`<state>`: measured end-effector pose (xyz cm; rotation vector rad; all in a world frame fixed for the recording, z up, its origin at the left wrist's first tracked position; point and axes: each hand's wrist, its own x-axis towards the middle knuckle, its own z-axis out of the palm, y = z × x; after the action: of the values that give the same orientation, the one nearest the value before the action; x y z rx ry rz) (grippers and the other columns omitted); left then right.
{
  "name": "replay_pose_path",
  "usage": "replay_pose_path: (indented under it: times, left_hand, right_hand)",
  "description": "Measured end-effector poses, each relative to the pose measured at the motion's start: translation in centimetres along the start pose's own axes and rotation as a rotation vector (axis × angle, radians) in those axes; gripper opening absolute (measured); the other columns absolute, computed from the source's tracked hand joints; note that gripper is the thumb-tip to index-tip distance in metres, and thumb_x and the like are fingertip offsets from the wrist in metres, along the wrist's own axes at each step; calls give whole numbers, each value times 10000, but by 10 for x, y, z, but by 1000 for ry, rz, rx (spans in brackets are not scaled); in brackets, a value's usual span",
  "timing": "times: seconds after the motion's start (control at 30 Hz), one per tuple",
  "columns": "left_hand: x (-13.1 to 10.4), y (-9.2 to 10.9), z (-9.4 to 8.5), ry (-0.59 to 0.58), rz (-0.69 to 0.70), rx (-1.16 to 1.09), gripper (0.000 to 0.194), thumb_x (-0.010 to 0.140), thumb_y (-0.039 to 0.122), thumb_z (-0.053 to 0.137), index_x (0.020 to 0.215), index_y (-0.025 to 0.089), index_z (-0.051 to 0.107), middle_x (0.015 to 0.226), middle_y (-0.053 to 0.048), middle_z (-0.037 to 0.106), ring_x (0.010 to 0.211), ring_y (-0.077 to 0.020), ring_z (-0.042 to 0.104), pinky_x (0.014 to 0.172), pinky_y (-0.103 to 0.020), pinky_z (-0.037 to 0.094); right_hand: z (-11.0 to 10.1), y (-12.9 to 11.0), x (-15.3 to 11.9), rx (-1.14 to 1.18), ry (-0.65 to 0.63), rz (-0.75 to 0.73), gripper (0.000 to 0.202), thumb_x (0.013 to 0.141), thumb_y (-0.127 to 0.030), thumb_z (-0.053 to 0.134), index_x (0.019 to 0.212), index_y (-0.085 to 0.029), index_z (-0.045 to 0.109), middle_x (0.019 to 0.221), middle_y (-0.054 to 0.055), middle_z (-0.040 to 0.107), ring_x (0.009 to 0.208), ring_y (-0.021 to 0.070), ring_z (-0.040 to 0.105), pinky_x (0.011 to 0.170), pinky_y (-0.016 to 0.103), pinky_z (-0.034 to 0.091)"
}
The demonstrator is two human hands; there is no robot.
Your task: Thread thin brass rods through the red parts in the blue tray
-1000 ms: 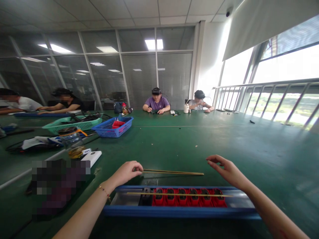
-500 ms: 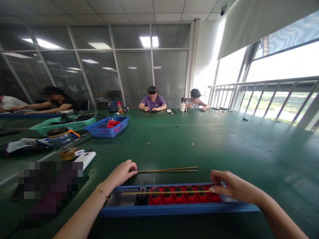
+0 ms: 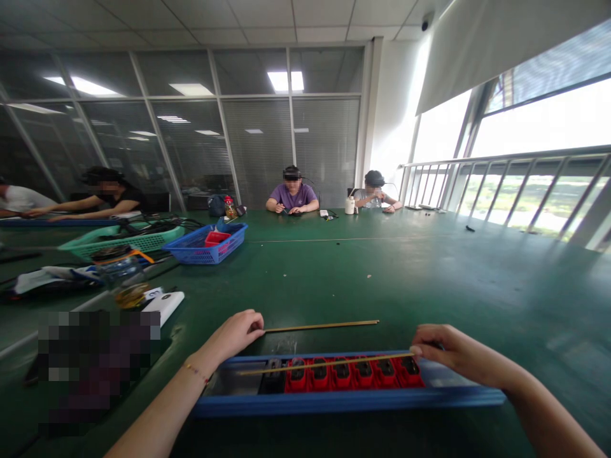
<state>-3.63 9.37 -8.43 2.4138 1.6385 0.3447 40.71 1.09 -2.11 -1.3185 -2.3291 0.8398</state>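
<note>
My left hand (image 3: 240,334) is closed in a pinch on the near-left end of thin brass-coloured strips (image 3: 324,327). They lie close together, pointing right, just above the table; I cannot tell how many there are. My right hand (image 3: 442,346) pinches the right end of another brass-coloured strip (image 3: 363,360). This one slants down to the left over a long blue channel housing (image 3: 353,401). Inside the channel sit a row of red socket modules (image 3: 341,375) with black centres and one black module (image 3: 273,378) at their left. Bare grey channel shows at both ends.
On the left are a white device (image 3: 165,308), a jar (image 3: 124,277) with an orange strap, a green basket (image 3: 119,240) of cables and a blue basket (image 3: 210,248) holding a red piece. Several people sit around the green table (image 3: 429,273).
The right hand has moved slightly right and up, lifting the right end of its strip. The strips in my left hand, spread apart before, now lie together.
</note>
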Motion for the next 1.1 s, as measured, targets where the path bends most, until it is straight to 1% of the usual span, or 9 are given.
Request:
replay_pose_path:
  times: [0.2,0.27,0.37,0.57,0.7,0.8,0.9,1.0,1.1]
  left_hand:
    - [0,2,-1,-3,0,0,114,759,286,498,739,218,587,770,1,579,699,-141,544,618,-217,366]
    - [0,2,-1,-4,-4,-4,108,755,280,501,741,218,588,774,-1,583,711,-143,547,624,-217,370]
    - [0,3,-1,-9,-12,-10,116,752,283,502,754,213,595,785,-8,588,716,-146,550,631,-219,377]
    - [-1,8,-3,0,-25,-14,199,782,350,469,753,208,606,781,-21,592,723,-157,551,652,-234,382]
    - [-2,13,-6,7,-28,-22,351,811,472,401,761,202,618,783,-32,593,716,-160,551,647,-241,378]
    - [-3,15,-8,-20,-15,-28,345,730,533,504,758,207,612,783,-18,593,692,-155,549,609,-227,373]
    - [-4,15,-8,-24,-11,1,293,693,493,570,775,215,608,797,-12,591,726,-164,552,610,-224,373]
    - [-4,14,-9,-4,16,41,206,740,414,542,781,227,617,810,-14,592,794,-175,546,678,-240,377]
    - [-4,14,-9,1,39,58,148,760,340,521,798,241,624,825,-14,595,821,-176,540,731,-251,376]
  right_hand:
    - [-14,8,-5,59,251,27,377,840,-484,398,719,-183,591,733,9,541,731,155,523,709,222,419]
    - [-16,16,-2,35,285,43,394,834,-508,387,714,-185,579,732,5,537,733,157,521,719,225,417]
    - [-12,26,11,-4,278,51,415,843,-517,358,722,-179,566,720,1,535,716,152,516,702,227,415]
    - [12,38,46,-160,213,28,421,839,-502,378,720,-170,608,701,17,584,669,149,529,618,228,400]
    - [22,37,62,-351,130,19,321,788,-477,491,727,-194,628,659,6,608,592,142,531,543,222,366]
    - [27,30,74,-485,84,-10,248,776,-430,530,723,-212,636,696,10,649,623,156,569,572,230,358]
    - [32,20,88,-593,65,-32,183,776,-377,547,732,-224,636,736,12,667,689,178,593,617,245,356]
    - [37,12,97,-656,61,-51,158,786,-342,535,756,-225,635,789,24,662,785,195,587,665,257,356]
    - [38,8,100,-681,65,-70,147,777,-313,532,858,-228,619,899,44,641,880,212,563,711,276,356]
